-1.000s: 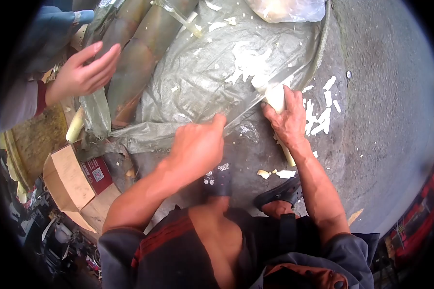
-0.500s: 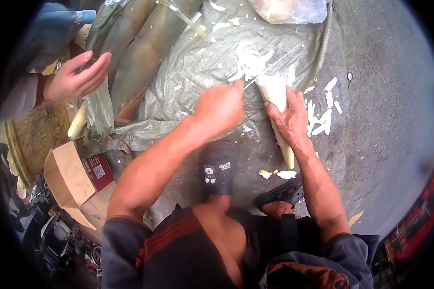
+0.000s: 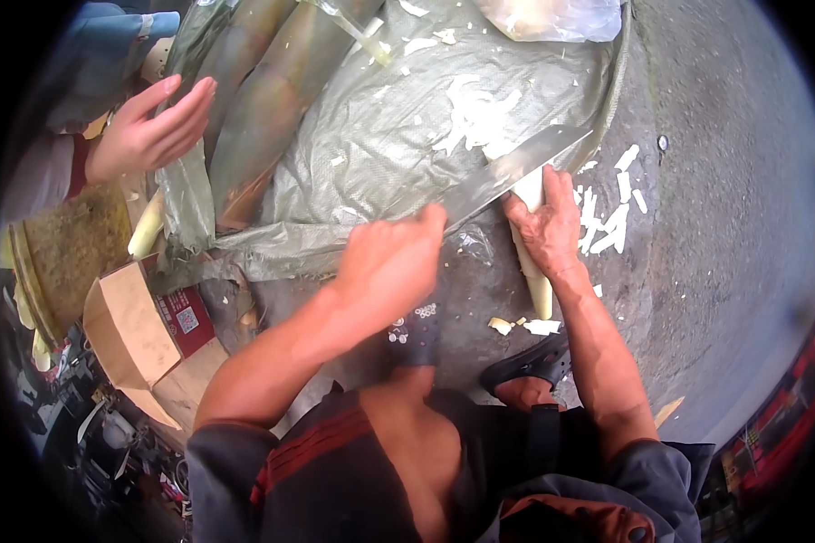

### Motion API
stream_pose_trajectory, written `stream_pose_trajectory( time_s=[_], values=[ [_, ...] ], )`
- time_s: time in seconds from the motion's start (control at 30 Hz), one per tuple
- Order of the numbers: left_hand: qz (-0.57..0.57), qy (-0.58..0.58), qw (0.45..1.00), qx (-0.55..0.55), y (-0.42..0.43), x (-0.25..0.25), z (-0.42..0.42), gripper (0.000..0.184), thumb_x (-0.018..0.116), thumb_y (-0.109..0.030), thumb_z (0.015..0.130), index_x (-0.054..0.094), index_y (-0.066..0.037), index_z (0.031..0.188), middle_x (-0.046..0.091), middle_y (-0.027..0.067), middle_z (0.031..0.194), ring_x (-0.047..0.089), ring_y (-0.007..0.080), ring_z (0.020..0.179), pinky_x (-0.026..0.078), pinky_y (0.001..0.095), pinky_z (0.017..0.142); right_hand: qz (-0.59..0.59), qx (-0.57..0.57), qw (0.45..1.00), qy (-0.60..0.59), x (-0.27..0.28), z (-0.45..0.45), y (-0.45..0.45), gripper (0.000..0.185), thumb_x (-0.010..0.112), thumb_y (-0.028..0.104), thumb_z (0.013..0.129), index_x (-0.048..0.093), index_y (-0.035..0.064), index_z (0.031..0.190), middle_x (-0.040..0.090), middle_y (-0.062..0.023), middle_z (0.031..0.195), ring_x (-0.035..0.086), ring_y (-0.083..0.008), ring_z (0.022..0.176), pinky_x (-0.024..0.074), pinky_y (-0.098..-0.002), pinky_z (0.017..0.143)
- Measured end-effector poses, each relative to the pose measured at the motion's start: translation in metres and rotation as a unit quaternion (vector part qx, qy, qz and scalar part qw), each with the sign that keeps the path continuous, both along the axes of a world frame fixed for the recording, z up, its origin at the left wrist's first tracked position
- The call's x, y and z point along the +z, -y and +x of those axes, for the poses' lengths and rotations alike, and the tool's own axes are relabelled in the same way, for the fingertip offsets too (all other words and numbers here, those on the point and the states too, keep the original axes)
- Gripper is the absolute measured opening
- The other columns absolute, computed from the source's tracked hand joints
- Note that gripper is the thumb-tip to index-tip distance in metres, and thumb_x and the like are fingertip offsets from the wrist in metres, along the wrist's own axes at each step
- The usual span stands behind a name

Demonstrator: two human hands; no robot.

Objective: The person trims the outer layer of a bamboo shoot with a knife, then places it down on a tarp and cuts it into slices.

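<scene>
My left hand (image 3: 394,258) is closed around the handle of a long, broad-bladed knife (image 3: 516,170). Its blade slants up to the right and crosses over the wide end of a pale peeled bamboo shoot (image 3: 536,288), hiding part of it; whether the edge touches the shoot I cannot tell. With its fingers wrapped on the shoot's right side, my right hand (image 3: 550,222) grips it while the narrow end points down toward my feet. White shavings (image 3: 475,113) lie on the woven sheet (image 3: 362,163) beyond the blade, and more cut strips (image 3: 614,226) are scattered on the ground to the right.
Large brownish bamboo shoots (image 3: 272,100) lie on the sheet at the upper left. Another person's hand (image 3: 154,131) hovers beside them. An open cardboard box (image 3: 136,335) stands at the left, a plastic bag (image 3: 557,18) at the top. My dark clogs (image 3: 534,362) rest on the ground.
My left hand has drawn back toward me, and the knife has turned so its broad face shows over the shoot. My right hand and the shoot are nearly still.
</scene>
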State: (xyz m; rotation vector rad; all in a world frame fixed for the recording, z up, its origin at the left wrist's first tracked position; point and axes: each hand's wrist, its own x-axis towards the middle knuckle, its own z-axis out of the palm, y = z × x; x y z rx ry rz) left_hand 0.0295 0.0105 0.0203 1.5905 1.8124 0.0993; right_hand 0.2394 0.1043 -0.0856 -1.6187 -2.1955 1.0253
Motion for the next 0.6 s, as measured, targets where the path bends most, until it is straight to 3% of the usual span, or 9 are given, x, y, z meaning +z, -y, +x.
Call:
stream_pose_trajectory(
  time_s=[0.23, 0.6],
  values=[
    [0.033, -0.034, 0.999, -0.009, -0.049, -0.05, 0.017, 0.016, 0.052, 0.0, 0.081, 0.053, 0.003, 0.096, 0.066, 0.0236, 0.069, 0.066, 0.0446, 0.066, 0.05, 0.0556, 0.059, -0.011, -0.007, 1.0, 0.001, 0.005, -0.002, 0.0, 0.068, 0.077, 0.033, 0.076, 0.056, 0.0021, 0.132, 0.055, -0.015, 0.108, 0.062, -0.0363, 0.097, 0.0514, -0.0449, 0.082],
    [-0.026, 0.016, 0.999, 0.011, -0.001, 0.013, -0.005, 0.015, 0.058, -0.003, 0.085, 0.052, 0.002, 0.097, 0.064, 0.0243, 0.068, 0.063, 0.0464, 0.066, 0.048, 0.0563, 0.061, 0.016, 0.009, 1.0, 0.004, 0.0, 0.0, 0.0, 0.067, 0.076, 0.034, 0.078, 0.055, 0.0012, 0.133, 0.054, -0.0151, 0.107, 0.062, -0.0363, 0.094, 0.0515, -0.0451, 0.08]
  ],
)
